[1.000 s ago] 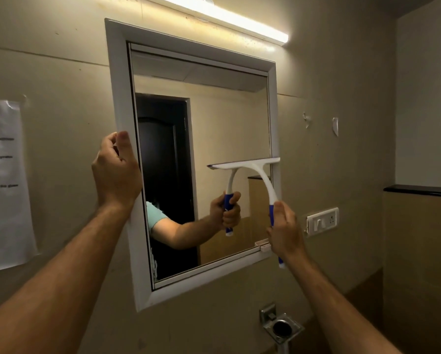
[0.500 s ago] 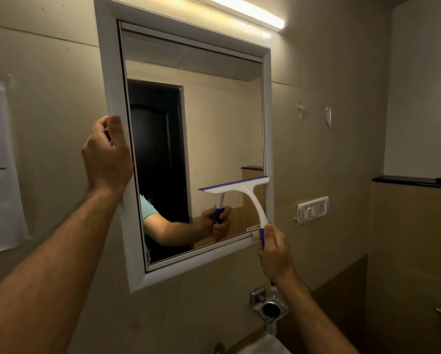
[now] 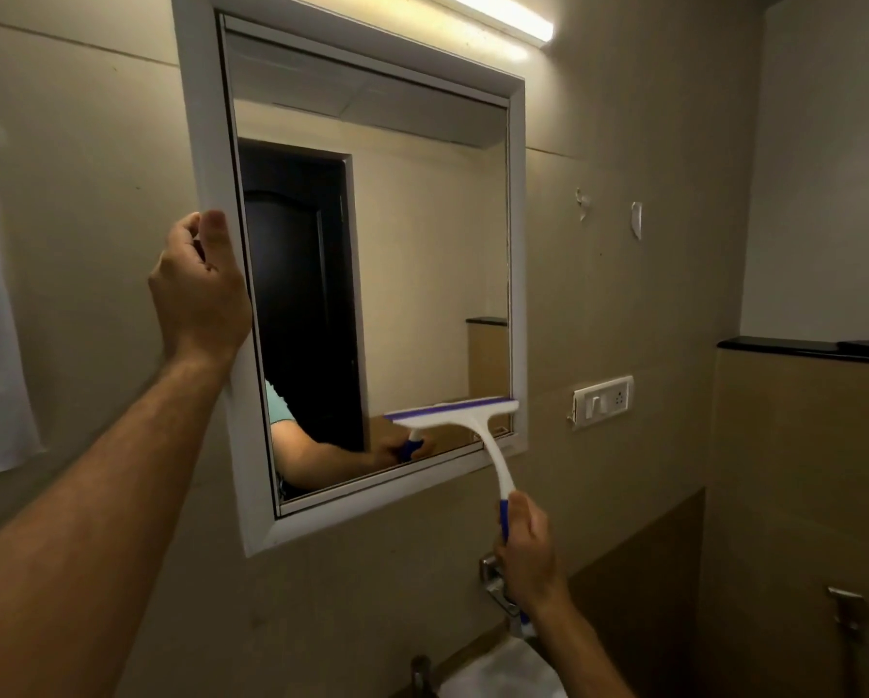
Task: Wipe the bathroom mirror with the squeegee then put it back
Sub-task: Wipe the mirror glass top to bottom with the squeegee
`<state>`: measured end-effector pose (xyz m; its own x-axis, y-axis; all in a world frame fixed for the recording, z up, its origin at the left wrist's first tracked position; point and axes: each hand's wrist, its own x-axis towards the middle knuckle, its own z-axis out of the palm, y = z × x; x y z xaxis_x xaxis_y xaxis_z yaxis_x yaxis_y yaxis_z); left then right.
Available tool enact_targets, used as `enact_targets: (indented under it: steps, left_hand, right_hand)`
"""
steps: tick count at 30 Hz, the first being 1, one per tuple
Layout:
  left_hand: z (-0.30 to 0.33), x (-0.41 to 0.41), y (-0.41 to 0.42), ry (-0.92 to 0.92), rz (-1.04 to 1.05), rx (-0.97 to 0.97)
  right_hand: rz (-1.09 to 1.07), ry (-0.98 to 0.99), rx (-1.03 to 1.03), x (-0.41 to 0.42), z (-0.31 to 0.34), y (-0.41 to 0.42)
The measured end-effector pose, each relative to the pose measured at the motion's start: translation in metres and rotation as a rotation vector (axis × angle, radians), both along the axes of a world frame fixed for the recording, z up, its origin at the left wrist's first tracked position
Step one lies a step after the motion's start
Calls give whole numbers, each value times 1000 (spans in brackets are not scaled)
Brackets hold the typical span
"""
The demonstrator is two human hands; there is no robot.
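Low on the mirror (image 3: 422,244), the right hand (image 3: 525,551) has dragged its gripped squeegee (image 3: 465,413) down.

- Left hand (image 3: 198,289): bare, no ring or watch in view; forearm bare along all that shows.
- Right hand (image 3: 528,554): bare, likewise; wrist uncovered.
- Mirror (image 3: 422,244) reflection: short teal sleeve (image 3: 277,408) on the upper arm.

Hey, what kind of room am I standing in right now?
Most likely a bathroom: a white-framed wall mirror under a strip light, beige tiled walls, and what looks like a chrome tap at the bottom edge.
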<state>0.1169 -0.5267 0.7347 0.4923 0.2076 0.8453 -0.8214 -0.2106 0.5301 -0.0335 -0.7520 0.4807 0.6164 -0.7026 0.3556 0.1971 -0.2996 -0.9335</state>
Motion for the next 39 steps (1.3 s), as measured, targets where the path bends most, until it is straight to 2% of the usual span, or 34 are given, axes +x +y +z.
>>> enact_targets:
  steps: [6, 9, 15, 19, 27, 35, 39]
  left_hand:
    - [-1, 7, 0, -13, -17, -7]
    - [-3, 7, 0, -13, -46, -25]
    - [-7, 8, 0, -3, -64, -42]
    - [-14, 9, -2, -3, -68, -48]
    - [-17, 9, -2, -15, -64, -61]
    - [-24, 11, -2, -14, -63, -60]
    - [-29, 13, -1, -12, -56, -53]
  right_hand:
    - [-17, -82, -28, -9, 47, 9]
    - [35, -113, 70, -5, 68, 7]
    - [125, -41, 210, -9, 21, 2]
    - [80, 41, 193, -19, -11, 10]
    - [32, -18, 150, -8, 29, 14]
    - [11, 101, 106, -17, -22, 30]
    - [9, 13, 55, -19, 6, 38]
